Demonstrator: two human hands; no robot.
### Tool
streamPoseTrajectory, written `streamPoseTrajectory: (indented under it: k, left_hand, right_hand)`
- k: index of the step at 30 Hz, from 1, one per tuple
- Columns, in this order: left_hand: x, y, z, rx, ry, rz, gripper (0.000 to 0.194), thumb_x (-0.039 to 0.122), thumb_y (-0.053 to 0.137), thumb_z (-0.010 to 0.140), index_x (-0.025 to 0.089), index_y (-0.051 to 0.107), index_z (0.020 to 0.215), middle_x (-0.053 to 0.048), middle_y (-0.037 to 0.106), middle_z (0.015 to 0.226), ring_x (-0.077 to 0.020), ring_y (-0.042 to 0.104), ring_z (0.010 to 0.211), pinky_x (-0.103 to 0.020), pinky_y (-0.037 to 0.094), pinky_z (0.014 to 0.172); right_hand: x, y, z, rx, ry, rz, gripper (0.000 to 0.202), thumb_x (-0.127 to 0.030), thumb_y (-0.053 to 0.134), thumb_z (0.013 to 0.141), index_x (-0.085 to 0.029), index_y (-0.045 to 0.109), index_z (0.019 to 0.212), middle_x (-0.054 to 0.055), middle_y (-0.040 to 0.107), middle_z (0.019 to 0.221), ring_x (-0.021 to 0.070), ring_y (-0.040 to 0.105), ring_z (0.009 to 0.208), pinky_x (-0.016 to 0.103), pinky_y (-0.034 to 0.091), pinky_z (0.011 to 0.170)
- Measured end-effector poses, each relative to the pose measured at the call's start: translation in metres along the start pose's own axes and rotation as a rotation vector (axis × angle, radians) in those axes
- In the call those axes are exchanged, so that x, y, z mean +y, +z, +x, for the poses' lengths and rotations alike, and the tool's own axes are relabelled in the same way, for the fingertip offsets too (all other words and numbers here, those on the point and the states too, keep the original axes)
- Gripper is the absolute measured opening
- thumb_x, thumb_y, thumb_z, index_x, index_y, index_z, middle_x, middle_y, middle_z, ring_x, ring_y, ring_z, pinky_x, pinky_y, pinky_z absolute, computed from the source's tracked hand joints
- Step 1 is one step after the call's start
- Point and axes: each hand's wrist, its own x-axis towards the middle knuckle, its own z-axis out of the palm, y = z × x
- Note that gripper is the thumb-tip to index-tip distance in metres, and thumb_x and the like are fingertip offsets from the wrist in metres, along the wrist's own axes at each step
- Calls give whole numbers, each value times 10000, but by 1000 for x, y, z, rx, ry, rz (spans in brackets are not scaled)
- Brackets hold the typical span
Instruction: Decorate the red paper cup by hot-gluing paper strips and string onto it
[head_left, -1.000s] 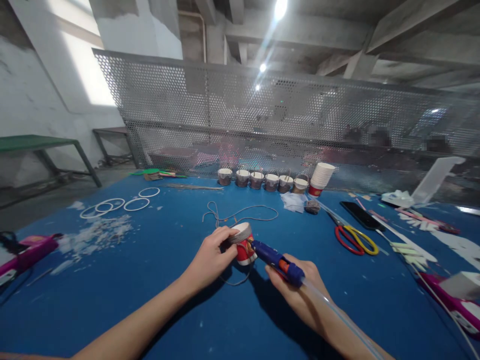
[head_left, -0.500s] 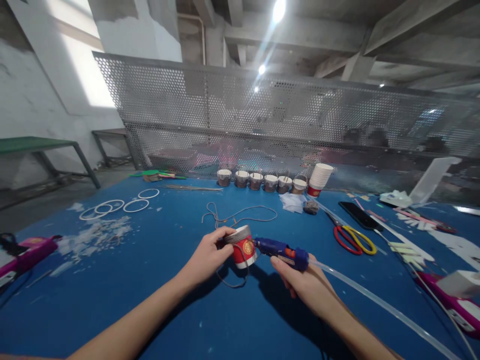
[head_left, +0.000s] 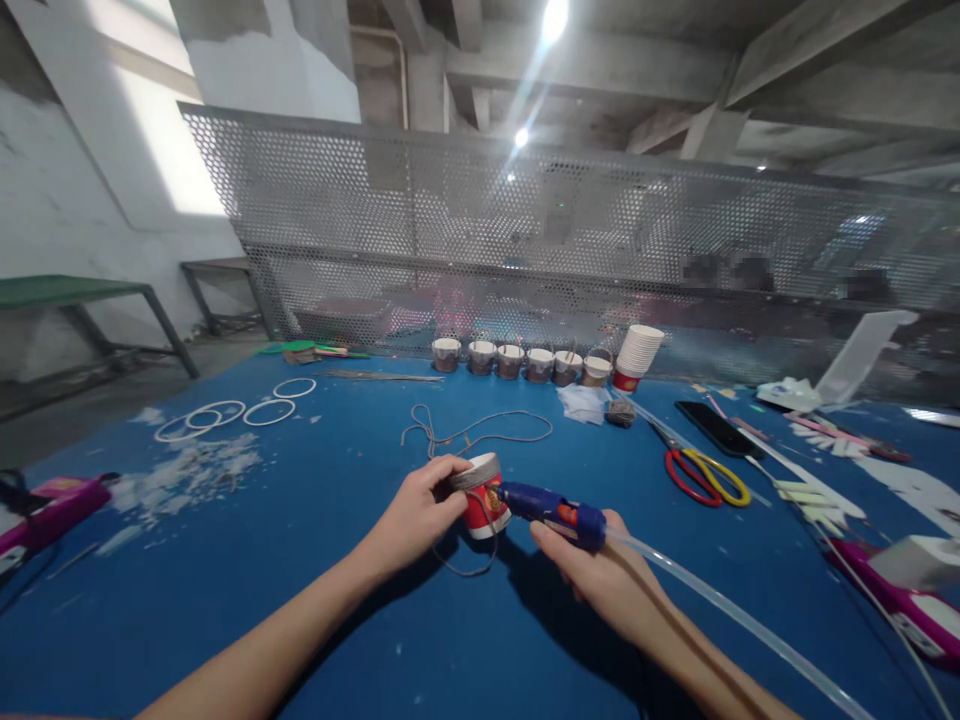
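Observation:
A small red and white paper cup (head_left: 480, 510), tilted, has grey cord (head_left: 477, 472) wound round its upper part. My left hand (head_left: 420, 508) grips it from the left, thumb and fingers on its side. A loose length of the cord loops below the cup. In my right hand (head_left: 600, 560) is a blue glue gun (head_left: 555, 510), its nozzle at the cup's right side just below the wound cord. A long clear glue stick (head_left: 720, 598) sticks out of the gun's back. Behind the cup, more cord (head_left: 517, 438) lies curled on the blue table (head_left: 360, 640).
Several wrapped cups (head_left: 510, 362) and a stack of cups (head_left: 640, 352) line the back by a perforated screen (head_left: 487, 220). Scissors (head_left: 694, 475), a phone (head_left: 720, 430) and a magenta tool (head_left: 892, 605) lie right. White rings (head_left: 270, 411) and scraps (head_left: 202, 470) lie left.
The glue gun in my right hand has moved slightly left, its nozzle now overlapping the cup's side. My left hand and the cup have hardly moved.

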Motion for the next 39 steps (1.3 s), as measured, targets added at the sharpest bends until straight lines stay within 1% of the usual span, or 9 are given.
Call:
streamPoseTrajectory:
  k: [5, 8, 11, 15, 19, 21, 24, 32, 39]
  left_hand:
    - [-4, -3, 2, -38, -49, -95, 205, 194, 520, 691, 179, 668, 832, -32, 670, 782, -173, 603, 724, -292, 484, 693]
    - [-5, -4, 3, -19, -55, -117, 183, 194, 536, 701, 188, 672, 823, -38, 671, 786, -172, 601, 726, -290, 482, 688]
    - [-5, -5, 2, -6, -71, -120, 175, 205, 549, 700, 193, 672, 825, -40, 675, 788, -174, 600, 725, -293, 481, 683]
    - [-3, -3, 2, 2, -84, -111, 176, 240, 566, 709, 180, 667, 840, -42, 678, 797, -174, 605, 722, -292, 482, 677]
    - [-1, 3, 0, 38, -31, -44, 203, 264, 569, 725, 167, 674, 869, -48, 695, 832, -189, 617, 770, -306, 490, 717]
    - [0, 7, -1, 79, 8, 20, 204, 265, 561, 726, 165, 677, 861, -46, 695, 815, -189, 609, 764, -303, 486, 706]
    - [0, 13, -4, 138, 41, 100, 211, 268, 545, 729, 162, 678, 854, -42, 686, 791, -183, 592, 732, -289, 471, 669]
    - [4, 20, -6, 169, 18, 84, 201, 312, 530, 753, 175, 664, 813, 1, 663, 733, -166, 586, 691, -262, 463, 651]
    - [11, 25, -9, 131, 16, 77, 200, 312, 516, 744, 170, 656, 764, 7, 642, 683, -152, 558, 644, -251, 446, 625]
  right_hand:
    - [3, -8, 7, -25, 151, 41, 423, -523, 545, 780, -209, 441, 516, -48, 409, 425, 92, 415, 359, 213, 318, 379]
    - [3, -15, 10, -9, 161, 57, 442, -503, 535, 798, -199, 450, 487, -44, 430, 419, 83, 418, 351, 202, 302, 380]
    - [1, -22, 10, 12, 158, 150, 473, -517, 531, 806, -193, 463, 469, -43, 429, 407, 76, 395, 334, 200, 276, 362]
    - [0, -27, 10, 32, 119, 232, 483, -551, 506, 819, -184, 501, 504, -31, 446, 435, 83, 404, 362, 210, 272, 376]
    - [4, -13, 12, 108, 113, 203, 330, -498, 591, 766, -184, 580, 662, 1, 547, 527, 136, 506, 496, 221, 359, 432]
    - [6, -2, 14, 146, 44, 190, 245, -426, 634, 747, -186, 587, 749, 10, 598, 624, 148, 547, 562, 237, 425, 497]
    - [9, 15, 16, 169, -119, 187, 210, -369, 654, 757, -191, 563, 824, 13, 629, 740, 147, 578, 635, 255, 478, 602]
    - [23, 40, 20, 273, -300, 48, 228, -326, 651, 763, -209, 497, 883, 3, 644, 750, 153, 586, 642, 270, 486, 630]
    - [33, 42, 23, 367, -335, -153, 139, -301, 611, 782, -216, 555, 878, 27, 674, 783, 199, 598, 707, 307, 479, 666]
